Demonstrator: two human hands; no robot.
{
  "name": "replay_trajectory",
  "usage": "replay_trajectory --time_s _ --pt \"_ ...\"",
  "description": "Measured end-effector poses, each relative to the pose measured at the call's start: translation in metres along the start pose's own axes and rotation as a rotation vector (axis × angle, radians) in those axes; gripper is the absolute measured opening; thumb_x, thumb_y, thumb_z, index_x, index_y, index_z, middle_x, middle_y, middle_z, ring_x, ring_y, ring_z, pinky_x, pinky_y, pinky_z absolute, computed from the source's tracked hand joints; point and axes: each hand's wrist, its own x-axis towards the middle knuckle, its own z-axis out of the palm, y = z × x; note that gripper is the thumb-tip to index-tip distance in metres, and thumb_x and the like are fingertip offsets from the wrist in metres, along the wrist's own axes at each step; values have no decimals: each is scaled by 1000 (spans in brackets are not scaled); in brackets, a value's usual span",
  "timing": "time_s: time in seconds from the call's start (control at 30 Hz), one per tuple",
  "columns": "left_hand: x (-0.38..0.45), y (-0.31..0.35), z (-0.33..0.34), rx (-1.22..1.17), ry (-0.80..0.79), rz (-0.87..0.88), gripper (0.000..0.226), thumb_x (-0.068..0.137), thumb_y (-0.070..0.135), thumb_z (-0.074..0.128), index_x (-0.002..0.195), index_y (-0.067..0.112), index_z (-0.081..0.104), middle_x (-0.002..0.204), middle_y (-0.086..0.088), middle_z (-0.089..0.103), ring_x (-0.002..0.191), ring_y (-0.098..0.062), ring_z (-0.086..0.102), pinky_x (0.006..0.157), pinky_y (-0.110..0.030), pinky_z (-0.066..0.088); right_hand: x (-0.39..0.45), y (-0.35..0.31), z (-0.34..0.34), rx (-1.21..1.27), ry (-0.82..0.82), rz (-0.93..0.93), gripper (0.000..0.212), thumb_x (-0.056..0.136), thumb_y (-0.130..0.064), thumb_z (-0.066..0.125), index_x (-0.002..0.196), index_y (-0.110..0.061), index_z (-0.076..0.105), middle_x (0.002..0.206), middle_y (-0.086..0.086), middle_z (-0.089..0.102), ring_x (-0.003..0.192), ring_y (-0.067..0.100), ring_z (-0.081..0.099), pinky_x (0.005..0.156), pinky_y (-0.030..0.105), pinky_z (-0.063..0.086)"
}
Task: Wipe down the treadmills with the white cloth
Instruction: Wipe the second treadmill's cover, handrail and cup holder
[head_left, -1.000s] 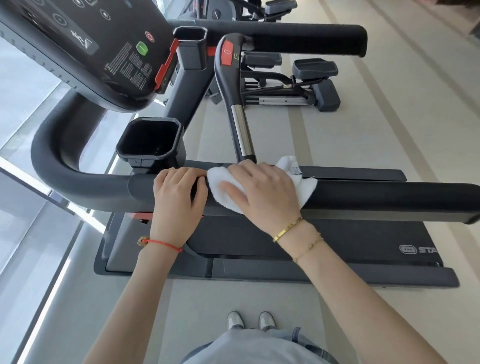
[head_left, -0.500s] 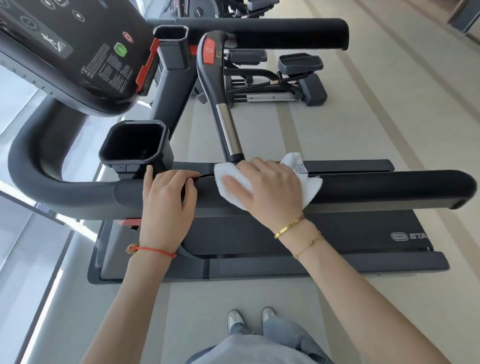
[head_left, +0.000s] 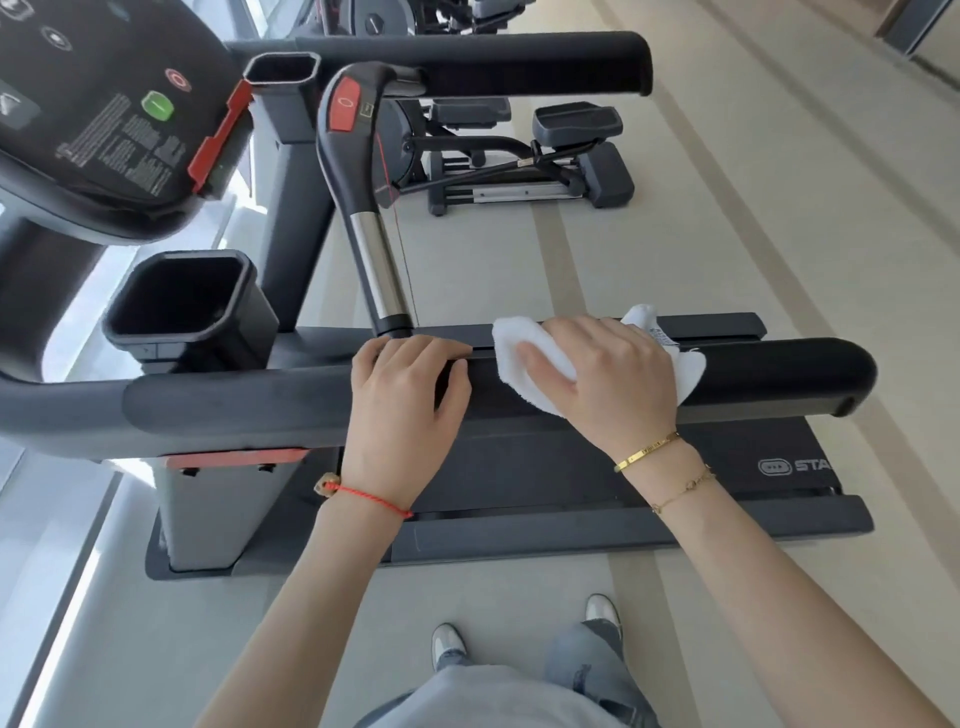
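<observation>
A black treadmill stands in front of me, its near padded handrail (head_left: 249, 400) running left to right across the view. My right hand (head_left: 608, 379) presses a white cloth (head_left: 524, 358) onto the rail, fingers curled over it, a little short of the rail's right end (head_left: 841, 374). My left hand (head_left: 405, 395) rests on the same rail just left of the cloth, fingers draped over its top. The belt deck (head_left: 753, 462) lies below the rail.
The console (head_left: 109, 114) with a green button is at upper left, a cup holder (head_left: 182, 301) beneath it. An inner grip bar (head_left: 363, 197) with a red button rises behind the rail. The far handrail (head_left: 519, 62) and another exercise machine (head_left: 530, 156) lie beyond.
My right hand has slid the cloth rightward along the rail toward its end. My left hand followed slightly right along the rail. The view shifted right as well.
</observation>
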Motion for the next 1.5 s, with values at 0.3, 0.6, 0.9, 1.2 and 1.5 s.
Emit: replay_trajectory --time_s 0.3,0.6,0.9,1.2,1.5 --pt "15 89 61 -41 -46 -37 19 97 17 54 106 19 71 98 8 69 93 -17 59 93 -32 37 -17 95 -25 -26 -5 -3 41 96 -43 40 67 -19 56 56 -3 49 54 20 45 57 27 23" --pt "27 167 118 -69 -32 -49 17 96 15 56 103 16 71 95 6 71 88 -19 62 91 -36 43 -37 195 -56 45 -35 14 34 95 -46 50 82 -20 68 67 -4 62 60 20 55 56 32 42" --pt "32 215 151 109 36 -105 26 99 27 46 92 25 72 85 12 71 83 -17 62 92 -33 35 -72 251 -77 794 -304 600 32 83 -62 54 112 -50 52 105 -23 63 99 3 60 78 18 46" --pt "32 218 158 207 96 -77 30 99 24 44 93 26 73 87 12 72 82 -18 63 89 -37 38 -47 277 -59 1018 -604 684 30 84 -58 59 94 -32 68 88 -3 68 78 11 62 75 29 48" --pt "32 216 163 260 137 -66 30 99 23 44 92 26 74 85 12 71 80 -17 62 90 -36 40 -74 276 -70 916 -457 530 22 89 -59 50 98 -40 56 86 -17 62 79 6 60 64 10 42"
